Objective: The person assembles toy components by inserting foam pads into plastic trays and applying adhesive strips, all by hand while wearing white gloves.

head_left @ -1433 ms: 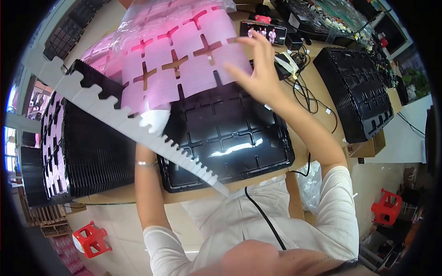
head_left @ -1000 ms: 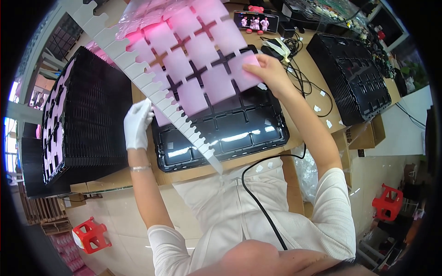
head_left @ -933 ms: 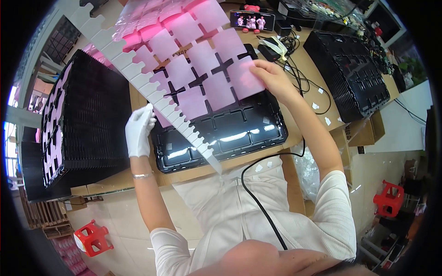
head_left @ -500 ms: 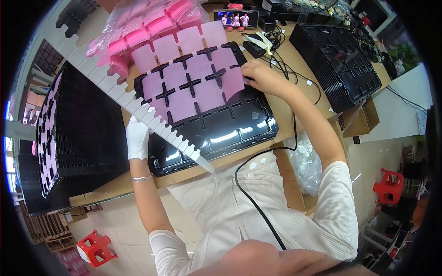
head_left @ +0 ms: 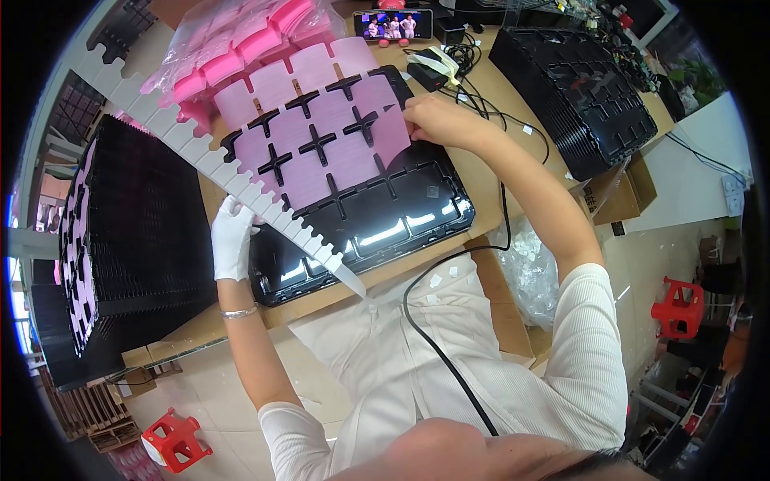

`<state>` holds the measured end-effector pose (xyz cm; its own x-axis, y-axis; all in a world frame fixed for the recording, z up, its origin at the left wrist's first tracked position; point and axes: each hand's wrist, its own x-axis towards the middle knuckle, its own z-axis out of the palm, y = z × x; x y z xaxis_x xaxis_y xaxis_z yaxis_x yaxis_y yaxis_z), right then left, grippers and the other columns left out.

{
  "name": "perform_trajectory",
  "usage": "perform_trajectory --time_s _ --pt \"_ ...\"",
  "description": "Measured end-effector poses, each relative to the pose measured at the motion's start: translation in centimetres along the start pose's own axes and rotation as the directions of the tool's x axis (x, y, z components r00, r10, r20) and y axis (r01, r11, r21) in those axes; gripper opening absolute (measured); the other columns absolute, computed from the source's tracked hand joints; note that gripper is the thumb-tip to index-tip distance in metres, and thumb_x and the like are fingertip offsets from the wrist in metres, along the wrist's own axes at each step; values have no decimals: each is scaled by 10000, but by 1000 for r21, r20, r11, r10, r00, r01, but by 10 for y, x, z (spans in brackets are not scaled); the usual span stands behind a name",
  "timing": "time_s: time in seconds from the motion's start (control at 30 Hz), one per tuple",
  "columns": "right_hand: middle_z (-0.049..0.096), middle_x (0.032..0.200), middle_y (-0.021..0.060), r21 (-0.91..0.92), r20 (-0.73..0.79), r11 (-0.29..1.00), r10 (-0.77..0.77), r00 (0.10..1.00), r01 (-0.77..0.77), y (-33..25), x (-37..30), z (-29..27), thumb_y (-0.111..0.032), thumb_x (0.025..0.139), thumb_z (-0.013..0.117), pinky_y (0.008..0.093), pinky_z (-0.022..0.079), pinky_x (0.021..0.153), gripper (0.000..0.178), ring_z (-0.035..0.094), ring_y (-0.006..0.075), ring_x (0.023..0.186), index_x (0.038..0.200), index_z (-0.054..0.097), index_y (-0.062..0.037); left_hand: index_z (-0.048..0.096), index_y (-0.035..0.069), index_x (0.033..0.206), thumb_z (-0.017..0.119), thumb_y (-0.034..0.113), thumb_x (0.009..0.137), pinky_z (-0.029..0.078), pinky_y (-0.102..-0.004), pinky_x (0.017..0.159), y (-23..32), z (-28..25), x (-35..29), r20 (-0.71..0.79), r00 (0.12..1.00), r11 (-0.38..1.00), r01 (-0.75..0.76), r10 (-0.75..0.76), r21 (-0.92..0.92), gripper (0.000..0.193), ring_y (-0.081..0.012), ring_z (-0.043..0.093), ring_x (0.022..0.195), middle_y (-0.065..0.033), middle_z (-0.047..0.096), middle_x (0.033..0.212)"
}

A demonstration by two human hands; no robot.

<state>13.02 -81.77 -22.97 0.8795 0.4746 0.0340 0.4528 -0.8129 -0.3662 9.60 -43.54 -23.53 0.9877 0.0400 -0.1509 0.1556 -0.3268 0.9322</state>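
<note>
A pink sheet [head_left: 345,151] with cross-shaped cutouts lies over a black plastic tray [head_left: 377,212], whose raised cross ribs show through. My bare right hand [head_left: 441,122] pinches the sheet's right edge, where a corner is lifted and bent. My left hand [head_left: 233,242], in a white glove, is beside the tray's left edge with its fingers curled. A pale notched strip [head_left: 265,210] crosses the view in front of that hand's fingertips and hides what they touch. The near part of the tray lies bare and shiny.
Pink pieces in clear plastic [head_left: 241,48] lie beyond the tray. Tall stacks of black trays stand at left [head_left: 148,240] and right [head_left: 573,100]. A phone [head_left: 393,25] leans at the back. Black cable [head_left: 507,200] runs along the right and down over my lap.
The whole view has shifted slightly, moving the tray left and up in it. My left fingers have drawn out and curled beside the strip. My right hand still pinches the sheet's edge.
</note>
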Motion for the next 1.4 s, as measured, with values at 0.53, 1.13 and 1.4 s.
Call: perform_trajectory --time_s 0.53,1.13,1.4 --pt "580 911 109 -121 53 993 21 998 -14 -3 4 -15 -35 690 736 371 495 776 147 614 295 893 811 656 -17 551 19 1255 613 142 916 481 -192 643 -23 -6 9 50 997 984 -56 65 -167 366 -102 647 885 -51 665 1051" --pt "672 672 95 55 370 940 293 882 -336 -1 -156 -64 -157 766 709 315 501 601 148 647 206 612 830 711 -24 618 55 1165 546 298 945 439 -205 598 4 -4 0 -11 1000 999 6 -6 42 335 -87 630 731 -26 677 948" --pt "684 858 134 314 -284 940 227 931 -133 -14 -51 6 -155 820 692 306 536 668 199 676 219 732 945 690 -1 516 23 1286 570 378 940 533 -279 670 -8 -6 20 -97 994 973 20 -44 -231 499 -180 631 797 -97 604 976"
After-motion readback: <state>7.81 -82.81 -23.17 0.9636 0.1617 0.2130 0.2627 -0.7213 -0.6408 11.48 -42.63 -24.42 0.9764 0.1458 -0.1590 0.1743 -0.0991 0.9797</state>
